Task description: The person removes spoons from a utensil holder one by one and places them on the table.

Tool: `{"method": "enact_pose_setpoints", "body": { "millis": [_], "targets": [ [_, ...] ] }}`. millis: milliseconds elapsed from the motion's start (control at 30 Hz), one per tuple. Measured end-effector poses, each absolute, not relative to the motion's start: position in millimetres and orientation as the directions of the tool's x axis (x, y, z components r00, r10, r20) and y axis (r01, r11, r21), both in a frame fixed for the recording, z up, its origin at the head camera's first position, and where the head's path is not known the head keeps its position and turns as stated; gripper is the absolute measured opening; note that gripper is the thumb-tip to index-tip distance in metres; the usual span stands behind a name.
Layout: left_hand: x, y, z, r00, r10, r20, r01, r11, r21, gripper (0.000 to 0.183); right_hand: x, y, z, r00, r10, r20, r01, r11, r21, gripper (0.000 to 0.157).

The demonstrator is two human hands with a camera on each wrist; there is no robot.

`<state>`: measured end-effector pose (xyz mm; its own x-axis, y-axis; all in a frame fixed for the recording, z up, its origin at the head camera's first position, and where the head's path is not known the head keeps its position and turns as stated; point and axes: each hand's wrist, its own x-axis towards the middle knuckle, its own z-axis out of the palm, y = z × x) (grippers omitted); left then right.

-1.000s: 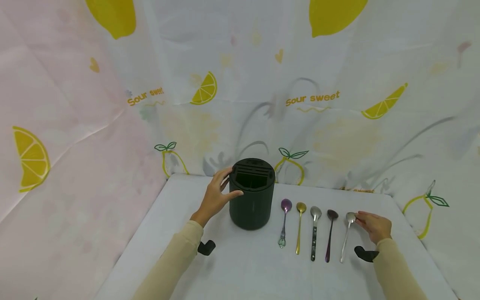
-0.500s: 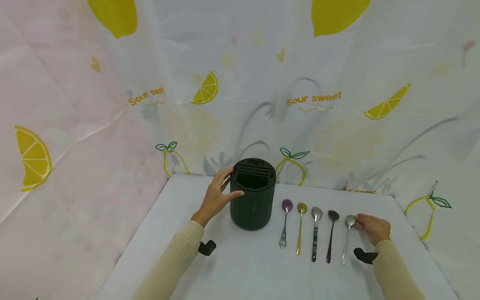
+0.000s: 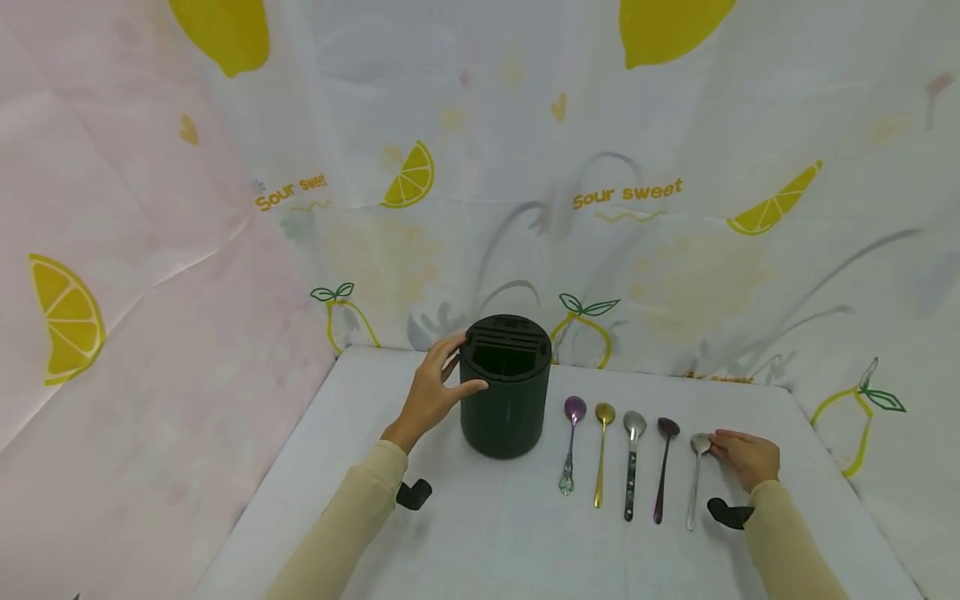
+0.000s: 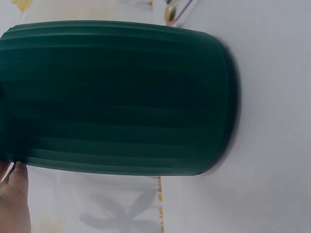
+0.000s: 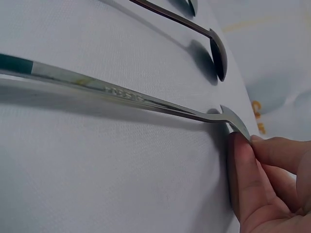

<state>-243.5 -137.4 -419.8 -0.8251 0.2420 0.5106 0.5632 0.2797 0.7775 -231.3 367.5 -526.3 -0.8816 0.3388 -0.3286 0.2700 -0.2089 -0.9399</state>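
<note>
My left hand (image 3: 431, 396) holds a dark green ribbed utensil holder (image 3: 504, 425) by its upper left side, thumb at the front below the rim and fingers at the left edge. In the left wrist view the holder (image 4: 121, 102) fills the middle and only fingertips (image 4: 18, 179) show. On the right, my right hand (image 3: 750, 460) pinches the bowl edge of a long silver spoon (image 3: 695, 483). The right wrist view has this spoon (image 5: 160, 104) lying close over the cloth, its bowl tip between my fingertips (image 5: 244, 150).
Left of the silver spoon, in a row, lie a dark spoon (image 3: 663, 467), a silver spoon with a speckled handle (image 3: 629, 475), a gold spoon (image 3: 601, 458) and a purple spoon (image 3: 575, 408). A lemon-print curtain (image 3: 480, 250) stands behind the white table (image 3: 525, 542).
The right hand has drawn the silver spoon slightly toward me, and its handle end has swung a little to the right. The left hand and the holder stay put.
</note>
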Motion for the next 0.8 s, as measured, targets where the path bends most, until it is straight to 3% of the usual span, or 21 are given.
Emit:
{"method": "enact_pose_setpoints", "body": {
  "millis": [200,400,600,800],
  "targets": [
    [-247,-138,-424,-0.840,0.236,0.489,0.542,0.296,0.787,0.080,-232,367,-528,-0.877,0.381,-0.293,0.277,-0.097,-0.956,0.007],
    [-264,-142,-446,-0.845,0.224,0.487,0.535,0.298,0.791,0.084,-231,368,-531,-0.862,0.448,-0.237,0.327,0.134,-0.935,0.005],
    [-264,-144,-449,-0.849,0.215,0.483,0.529,0.301,0.794,0.083,-231,369,-533,-0.852,0.510,-0.116,0.339,0.369,-0.866,0.034],
    [-264,-143,-448,-0.845,0.224,0.486,0.534,0.301,0.790,0.083,-223,371,-531,-0.846,0.530,-0.055,0.333,0.445,-0.831,0.037]
  ]
}}
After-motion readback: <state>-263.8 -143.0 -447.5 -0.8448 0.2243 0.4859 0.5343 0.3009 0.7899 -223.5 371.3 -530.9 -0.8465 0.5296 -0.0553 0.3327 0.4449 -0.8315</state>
